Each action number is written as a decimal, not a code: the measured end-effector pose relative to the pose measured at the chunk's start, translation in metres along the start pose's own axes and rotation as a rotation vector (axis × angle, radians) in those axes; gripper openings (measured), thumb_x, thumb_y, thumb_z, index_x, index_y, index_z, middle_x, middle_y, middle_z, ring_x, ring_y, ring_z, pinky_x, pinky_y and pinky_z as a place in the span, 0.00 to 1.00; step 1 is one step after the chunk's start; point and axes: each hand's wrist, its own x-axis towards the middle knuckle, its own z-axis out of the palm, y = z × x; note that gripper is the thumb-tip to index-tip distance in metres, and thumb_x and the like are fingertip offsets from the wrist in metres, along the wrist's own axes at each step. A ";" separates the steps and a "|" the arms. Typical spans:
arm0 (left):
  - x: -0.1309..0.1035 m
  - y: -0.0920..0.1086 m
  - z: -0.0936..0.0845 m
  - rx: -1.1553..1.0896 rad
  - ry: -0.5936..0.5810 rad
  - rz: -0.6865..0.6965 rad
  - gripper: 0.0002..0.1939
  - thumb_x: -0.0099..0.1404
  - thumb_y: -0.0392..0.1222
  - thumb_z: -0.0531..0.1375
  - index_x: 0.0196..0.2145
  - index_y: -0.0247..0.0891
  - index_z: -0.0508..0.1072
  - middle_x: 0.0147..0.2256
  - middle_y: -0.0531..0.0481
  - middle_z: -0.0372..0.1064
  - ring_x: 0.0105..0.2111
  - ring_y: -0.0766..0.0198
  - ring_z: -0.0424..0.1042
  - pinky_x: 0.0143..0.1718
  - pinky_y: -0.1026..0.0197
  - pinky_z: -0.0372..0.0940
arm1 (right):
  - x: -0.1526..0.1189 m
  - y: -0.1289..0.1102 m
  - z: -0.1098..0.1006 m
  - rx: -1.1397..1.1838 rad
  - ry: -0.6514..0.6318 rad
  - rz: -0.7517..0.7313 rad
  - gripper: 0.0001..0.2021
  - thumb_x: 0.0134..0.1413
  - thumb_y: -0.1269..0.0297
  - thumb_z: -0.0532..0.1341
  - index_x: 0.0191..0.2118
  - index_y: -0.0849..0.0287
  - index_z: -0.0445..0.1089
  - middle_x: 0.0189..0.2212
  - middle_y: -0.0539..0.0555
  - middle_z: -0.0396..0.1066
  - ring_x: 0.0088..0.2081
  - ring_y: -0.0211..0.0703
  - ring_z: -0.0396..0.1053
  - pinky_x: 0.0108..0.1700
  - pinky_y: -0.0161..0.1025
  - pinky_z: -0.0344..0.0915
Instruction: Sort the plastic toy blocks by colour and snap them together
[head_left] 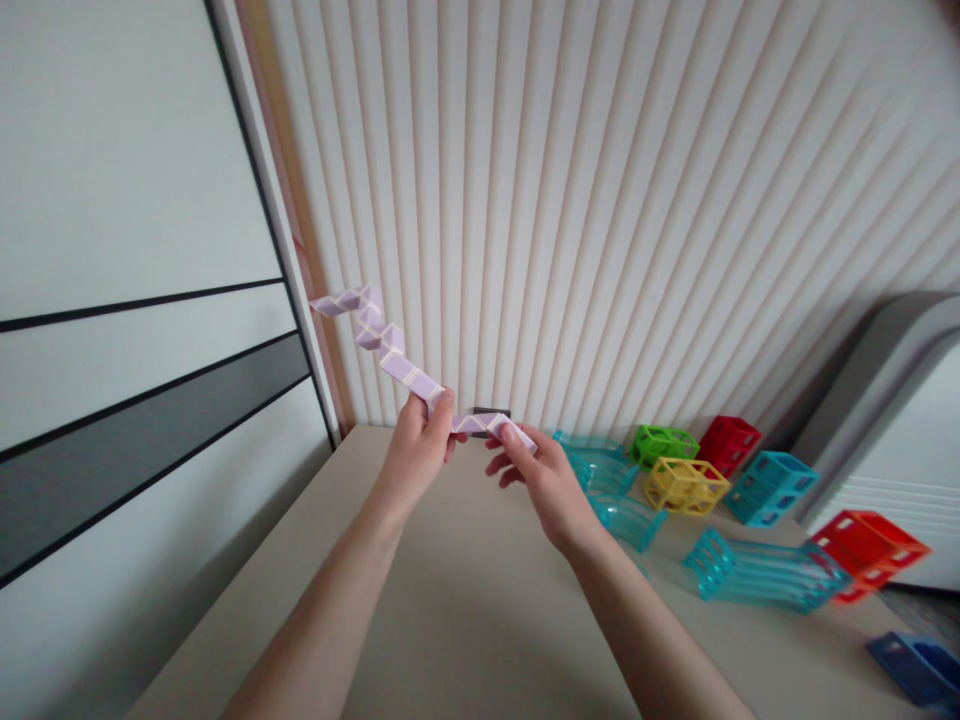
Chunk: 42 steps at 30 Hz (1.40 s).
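A purple and white snake puzzle (409,376) is held up above the table, bent into a zigzag chain of wedge segments. My left hand (421,437) grips it near the middle, thumb on top. Toward its right end, my right hand (534,468) pinches the puzzle between thumb and fingers. The free end reaches up to the left, beyond my left hand, with several folded wedges. Between the two hands a short zigzag stretch shows. Behind it, a small dark object (491,411) is partly hidden.
On the beige table (450,600), translucent teal track pieces (772,570) lie right of my right arm. Green, yellow (685,486), dark red, blue and red (870,550) open blocks stand there too. A ribbed white panel (525,200) rises behind; a white cabinet (135,180) is at left.
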 end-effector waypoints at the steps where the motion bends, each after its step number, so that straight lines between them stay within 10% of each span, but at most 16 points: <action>1: 0.002 -0.003 0.000 0.037 0.003 -0.022 0.15 0.71 0.54 0.53 0.34 0.40 0.63 0.20 0.57 0.66 0.16 0.69 0.61 0.17 0.67 0.53 | 0.000 0.000 0.000 -0.179 0.066 -0.107 0.21 0.60 0.45 0.61 0.44 0.59 0.72 0.38 0.57 0.75 0.35 0.45 0.73 0.35 0.39 0.67; 4: 0.001 -0.010 0.006 0.147 0.000 -0.043 0.14 0.70 0.54 0.54 0.36 0.40 0.64 0.20 0.57 0.66 0.16 0.68 0.62 0.18 0.66 0.53 | -0.002 0.002 -0.004 -0.645 0.111 -0.375 0.20 0.62 0.52 0.62 0.55 0.56 0.68 0.47 0.59 0.74 0.44 0.50 0.72 0.45 0.43 0.67; 9: -0.006 -0.012 0.018 0.209 -0.075 0.019 0.15 0.70 0.55 0.53 0.38 0.41 0.65 0.18 0.59 0.63 0.16 0.67 0.63 0.19 0.66 0.55 | -0.003 0.007 -0.010 -0.881 -0.005 -0.402 0.13 0.70 0.55 0.53 0.44 0.58 0.70 0.39 0.58 0.76 0.37 0.49 0.75 0.37 0.40 0.64; 17: -0.010 -0.005 0.014 0.407 -0.247 0.127 0.11 0.72 0.51 0.52 0.38 0.42 0.65 0.27 0.54 0.71 0.26 0.62 0.73 0.28 0.63 0.60 | 0.001 0.002 -0.018 -0.613 -0.214 -0.097 0.20 0.69 0.49 0.52 0.30 0.57 0.65 0.19 0.47 0.66 0.18 0.37 0.67 0.23 0.32 0.57; 23: -0.011 0.003 0.009 0.544 -0.352 0.198 0.14 0.73 0.51 0.49 0.34 0.42 0.66 0.25 0.54 0.68 0.25 0.62 0.69 0.27 0.63 0.55 | 0.000 -0.007 -0.023 -0.176 -0.427 0.226 0.28 0.62 0.37 0.53 0.37 0.61 0.71 0.25 0.50 0.72 0.17 0.36 0.68 0.18 0.31 0.58; 30: 0.000 0.014 -0.030 0.516 -0.633 0.047 0.21 0.71 0.57 0.50 0.33 0.39 0.72 0.30 0.50 0.74 0.30 0.60 0.72 0.30 0.64 0.59 | 0.016 -0.015 -0.058 -0.002 0.207 0.115 0.31 0.59 0.36 0.56 0.52 0.59 0.71 0.40 0.59 0.77 0.33 0.44 0.76 0.31 0.37 0.70; 34: -0.003 0.013 -0.034 0.413 -0.867 -0.004 0.18 0.70 0.54 0.53 0.38 0.40 0.76 0.36 0.49 0.76 0.34 0.60 0.74 0.32 0.65 0.62 | 0.018 -0.016 -0.070 0.285 0.156 0.184 0.30 0.58 0.36 0.57 0.50 0.59 0.70 0.30 0.54 0.75 0.27 0.43 0.73 0.26 0.37 0.68; 42: -0.008 0.017 -0.020 0.383 -0.823 0.103 0.19 0.71 0.56 0.51 0.37 0.41 0.75 0.29 0.53 0.71 0.27 0.65 0.68 0.27 0.67 0.58 | 0.015 -0.017 -0.053 0.346 0.225 0.057 0.24 0.47 0.42 0.70 0.37 0.57 0.67 0.14 0.42 0.62 0.16 0.34 0.60 0.19 0.31 0.55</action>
